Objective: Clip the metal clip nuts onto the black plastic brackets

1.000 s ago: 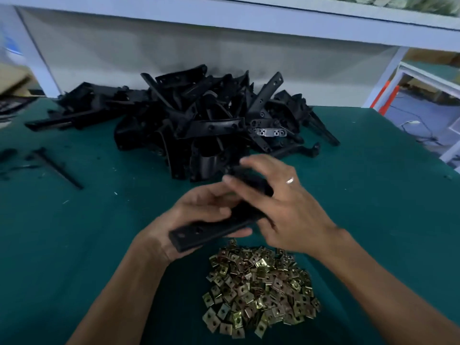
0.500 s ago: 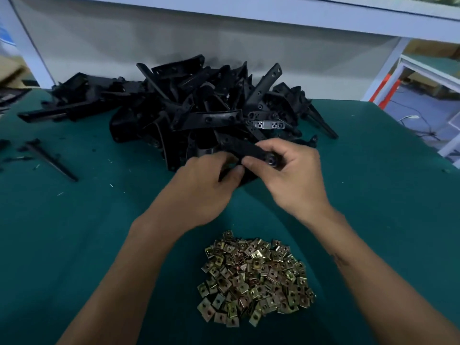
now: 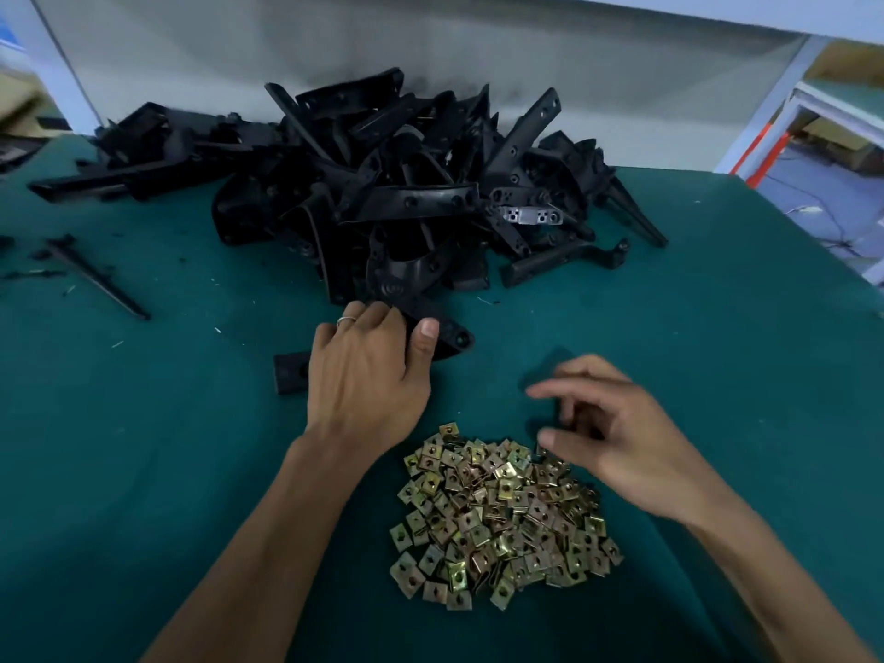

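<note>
The clip nuts (image 3: 504, 516) lie heaped on the green table (image 3: 143, 471) at six o'clock, between the two forearms; the right hand (image 3: 617, 437) hovers at the heap's two-o'clock edge, its fingers loosely curled and spread, thumb tip just over the nearest nuts, the hand blurred so I cannot tell whether anything sits between the fingertips; the left hand (image 3: 366, 370) lies palm down past the heap at eleven o'clock, fingers bent over a bracket (image 3: 449, 334) that lies flat on the table, thumb pressed on its top face; the bracket's one end shows at the hand's nine o'clock and the rounded end at its one o'clock; bare cloth runs wide at three o'clock out to the table's right edge, and at eight o'clock on the left; farther off at twelve o'clock the pile (image 3: 382, 193) of brackets stands against the back wall (image 3: 478, 55); a thin black strip (image 3: 95, 275) lies apart at ten o'clock.
</note>
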Demonstrator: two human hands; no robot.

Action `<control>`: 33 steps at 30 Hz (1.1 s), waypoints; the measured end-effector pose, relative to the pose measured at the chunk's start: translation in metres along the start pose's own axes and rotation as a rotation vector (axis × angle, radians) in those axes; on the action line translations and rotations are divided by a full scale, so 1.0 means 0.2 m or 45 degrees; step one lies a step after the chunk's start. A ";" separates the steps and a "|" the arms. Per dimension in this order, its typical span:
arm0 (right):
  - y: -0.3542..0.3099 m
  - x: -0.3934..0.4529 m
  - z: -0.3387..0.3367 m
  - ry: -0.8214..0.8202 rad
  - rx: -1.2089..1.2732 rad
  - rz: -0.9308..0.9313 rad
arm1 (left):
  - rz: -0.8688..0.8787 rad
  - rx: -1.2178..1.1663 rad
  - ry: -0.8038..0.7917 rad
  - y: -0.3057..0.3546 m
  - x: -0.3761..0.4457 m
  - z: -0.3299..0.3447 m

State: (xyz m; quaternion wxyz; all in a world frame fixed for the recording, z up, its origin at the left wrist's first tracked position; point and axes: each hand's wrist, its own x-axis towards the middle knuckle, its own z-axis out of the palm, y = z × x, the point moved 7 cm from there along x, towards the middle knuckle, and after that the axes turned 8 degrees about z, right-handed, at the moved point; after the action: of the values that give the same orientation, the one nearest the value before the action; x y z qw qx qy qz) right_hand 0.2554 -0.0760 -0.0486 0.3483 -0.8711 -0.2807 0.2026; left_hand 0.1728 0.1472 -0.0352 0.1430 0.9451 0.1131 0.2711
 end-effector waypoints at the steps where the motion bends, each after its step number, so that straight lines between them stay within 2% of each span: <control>1: 0.00 -0.04 0.00 0.008 -0.070 -0.021 | -0.020 -0.004 0.002 -0.01 0.00 0.01; 6: -0.03 -0.08 0.02 0.039 -0.078 -0.007 | -0.004 0.045 -0.084 0.00 0.02 0.07; 11: -0.04 -0.06 0.04 -0.085 -0.186 0.026 | -0.008 0.072 -0.108 0.00 0.02 0.07; 13: -0.03 -0.04 0.06 -0.134 0.109 0.052 | 0.009 0.072 -0.123 0.00 0.02 0.08; 16: -0.02 0.04 0.02 0.004 1.042 0.080 | 0.052 0.059 -0.161 0.01 0.02 0.09; 17: -0.01 0.08 0.01 0.059 1.220 0.082 | 0.066 0.055 -0.169 0.01 0.02 0.09; 19: -0.01 0.16 0.01 0.086 1.366 0.070 | 0.082 0.041 -0.167 0.01 0.03 0.09; 26: -0.09 0.39 0.06 0.171 1.446 -0.014 | 0.139 -0.023 -0.143 0.02 0.04 0.07; 33: -0.16 0.39 0.11 0.014 1.172 -0.164 | 0.150 0.013 -0.181 0.02 0.04 0.08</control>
State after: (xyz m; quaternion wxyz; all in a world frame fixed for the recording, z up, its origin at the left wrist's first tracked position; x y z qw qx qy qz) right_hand 0.2911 0.0040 -0.0529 0.7122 -0.6075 -0.2134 0.2796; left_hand 0.1892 0.1426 -0.0436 0.1296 0.9678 0.0480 0.2106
